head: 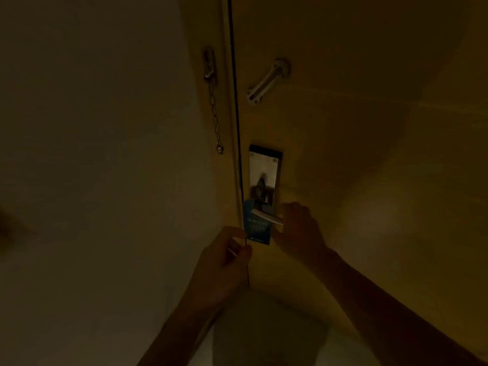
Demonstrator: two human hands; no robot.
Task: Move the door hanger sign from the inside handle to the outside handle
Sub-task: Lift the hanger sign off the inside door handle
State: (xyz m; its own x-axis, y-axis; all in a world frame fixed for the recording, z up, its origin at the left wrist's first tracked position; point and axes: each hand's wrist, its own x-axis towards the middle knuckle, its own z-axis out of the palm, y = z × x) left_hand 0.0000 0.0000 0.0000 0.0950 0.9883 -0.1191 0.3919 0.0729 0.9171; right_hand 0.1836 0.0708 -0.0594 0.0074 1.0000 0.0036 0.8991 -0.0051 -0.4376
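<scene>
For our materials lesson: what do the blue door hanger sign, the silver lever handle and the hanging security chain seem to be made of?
Blue door hanger sign: probably card or thin plastic; flat, thin, printed with pale text, matte in this dim light.
Silver lever handle: metal, brushed or satin; it catches a pale highlight.
Hanging security chain: metal links, dull silver.
Both hands are near the sign; their grip is unclear.

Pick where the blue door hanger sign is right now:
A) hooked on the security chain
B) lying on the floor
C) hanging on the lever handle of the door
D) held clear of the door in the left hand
C: the blue door hanger sign hangs behind the lever handle, with the left hand at its lower edge.
</scene>
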